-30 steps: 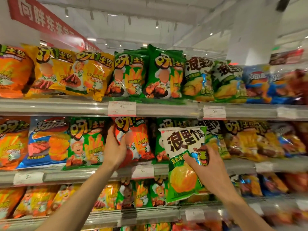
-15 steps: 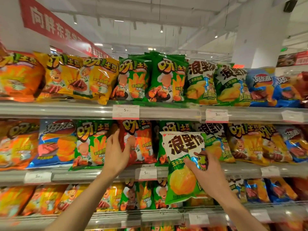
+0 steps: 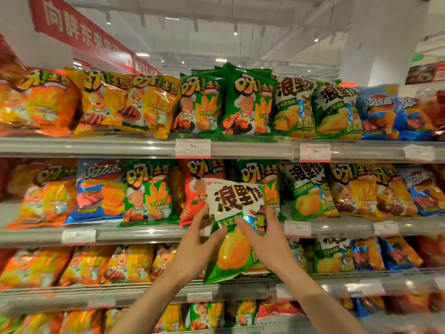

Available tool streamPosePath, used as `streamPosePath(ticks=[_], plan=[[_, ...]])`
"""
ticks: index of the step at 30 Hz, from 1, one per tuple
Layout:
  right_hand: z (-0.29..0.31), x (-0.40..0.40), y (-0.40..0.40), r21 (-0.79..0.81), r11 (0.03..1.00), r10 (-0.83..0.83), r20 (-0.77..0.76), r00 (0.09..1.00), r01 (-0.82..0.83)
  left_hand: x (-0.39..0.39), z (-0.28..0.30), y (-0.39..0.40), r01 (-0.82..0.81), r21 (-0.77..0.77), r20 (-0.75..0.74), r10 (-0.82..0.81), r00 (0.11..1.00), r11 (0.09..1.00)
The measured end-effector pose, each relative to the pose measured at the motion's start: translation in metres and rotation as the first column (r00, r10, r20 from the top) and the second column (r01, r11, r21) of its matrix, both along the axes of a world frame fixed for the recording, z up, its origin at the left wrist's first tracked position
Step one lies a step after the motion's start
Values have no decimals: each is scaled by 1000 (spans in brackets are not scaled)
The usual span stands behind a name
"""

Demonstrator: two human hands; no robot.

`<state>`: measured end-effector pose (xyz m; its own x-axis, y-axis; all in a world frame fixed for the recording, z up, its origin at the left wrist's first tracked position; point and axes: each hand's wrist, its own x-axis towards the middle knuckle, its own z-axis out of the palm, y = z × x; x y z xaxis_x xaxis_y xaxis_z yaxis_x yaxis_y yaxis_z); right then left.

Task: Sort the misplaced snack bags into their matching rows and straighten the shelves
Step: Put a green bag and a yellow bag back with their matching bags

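Snack shelves, both hands gripping green bag

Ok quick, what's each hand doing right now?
Left hand: fingers on the left edge of the white-and-green corn chip bag, helping hold it.
Right hand: closed on the front of the same bag.

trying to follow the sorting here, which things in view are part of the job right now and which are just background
In the job:
- white and green bag, held in front of the middle shelf
- left hand and right hand, both on it
- matching white and green bags on the middle shelf

Background:
- red banner
- price tag
- ceiling lights
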<state>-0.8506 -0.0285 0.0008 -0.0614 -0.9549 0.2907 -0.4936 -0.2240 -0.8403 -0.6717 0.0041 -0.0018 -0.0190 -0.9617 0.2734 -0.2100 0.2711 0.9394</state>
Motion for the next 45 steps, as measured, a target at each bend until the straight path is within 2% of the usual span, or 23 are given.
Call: streamPosePath(ticks=[9,18,23,28,32,35,37,40,43,45], plan=[[0,-36,5,34,998,47,7,999,-47,-32,-3,9,-23,-18,-3,23,1000,1000],[6,-181,-32,-2,1000,25,-13,1000,-25,-174,1,-33,-25,-42,66,28,997,999],[7,-289,-59,-4,1000,-17,-37,999,16,-288,-3,-65,-22,11,-4,22,1000,1000],[7,-359,-84,1,1000,-8,-69,998,8,-363,-8,-90,-69,3,-60,69,996,998],[9,-384,-96,-12,999,31,-75,997,-32,-391,-8,-99,-90,5,-99,90,991,996],[14,-397,-105,-10,996,84,-14,996,-84,-393,-9,-108,-144,10,-141,144,979,989],[20,-407,-117,-33,999,38,36,999,-36,-388,-8,-112,-177,21,-147,178,973,984],[23,-423,-146,-55,993,-114,-99,989,109,-378,-7,-115,-215,9,-138,214,967,977],[14,-426,-171,-3,990,-136,-303,943,142,-369,-6,-114,-266,2,-132,264,956,964],[7,-421,-182,44,983,-150,-384,911,180,-364,-5,-113,-288,-3,-126,286,950,958]])
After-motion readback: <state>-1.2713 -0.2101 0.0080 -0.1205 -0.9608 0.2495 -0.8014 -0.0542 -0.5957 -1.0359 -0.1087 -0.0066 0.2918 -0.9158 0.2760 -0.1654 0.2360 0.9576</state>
